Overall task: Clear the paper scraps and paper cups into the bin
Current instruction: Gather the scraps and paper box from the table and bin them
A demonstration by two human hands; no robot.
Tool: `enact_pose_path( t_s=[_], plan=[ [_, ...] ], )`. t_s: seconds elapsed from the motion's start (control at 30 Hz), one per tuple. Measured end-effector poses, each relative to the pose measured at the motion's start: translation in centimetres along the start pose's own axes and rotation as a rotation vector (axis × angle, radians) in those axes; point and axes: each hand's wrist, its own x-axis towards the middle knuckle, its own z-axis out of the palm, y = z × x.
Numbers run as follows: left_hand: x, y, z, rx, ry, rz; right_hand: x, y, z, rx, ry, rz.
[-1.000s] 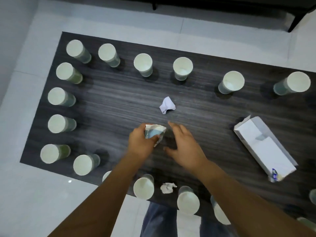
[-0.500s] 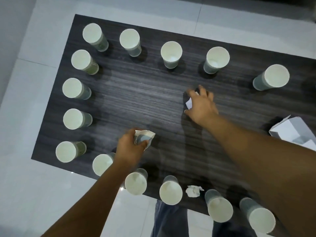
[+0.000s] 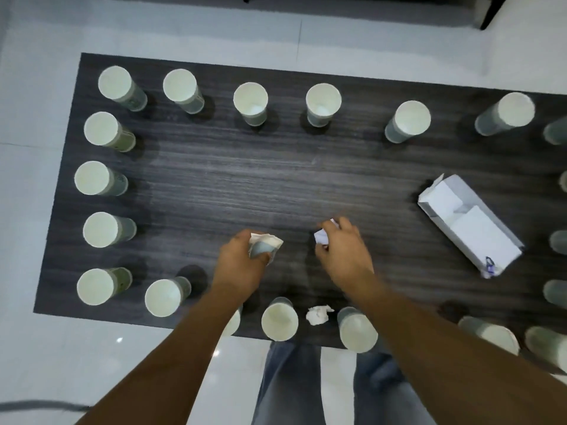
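Since everything to be cleared is thin paper, it should weigh almost nothing and crush rather than resist, so a light hold ought to do. Nearest, at the bottom edge of the table, a wad lies loose between two upright cups; it looks soft enough to pinch anywhere. Just above, lower centre, the left hand has its fingers curled round a crumpled cup, already squashed out of shape. Beside it the right hand pinches a scrap between thumb and fingertips, held just off the wood. At right lies an open white box on its side, stiffer card by the look of it, best taken across its long walls. Beyond, cups ring the frame's left, top and right edges, all standing and apparently empty; they would likely tip at a nudge and dent if squeezed, so a gentle grasp round the rim or upper wall seems wisest. No bin is in view.
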Motion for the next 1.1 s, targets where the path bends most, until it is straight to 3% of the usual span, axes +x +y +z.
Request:
enact_pose_path(
  t_s=[0.2,0.53,0.77,1.1],
  plan=[
    [-5.2,5.0,2.7,0.136,-0.087,0.152,-9.0,2.4,-3.0,0.094,0.055,0.018],
    [-20.7,11.0,12.4,0.367,-0.261,0.395,-27.6,12.6,-5.4,0.289,0.216,0.272],
    [-34.6,14.2,23.4,0.591,-0.417,0.687,-44.9,24.0,-5.8,0.398,0.323,0.478],
    [-52.6,19.5,40.0,0.943,-0.733,1.216,-64.6,34.8,-3.6,0.64,0.538,0.948]
  ],
)
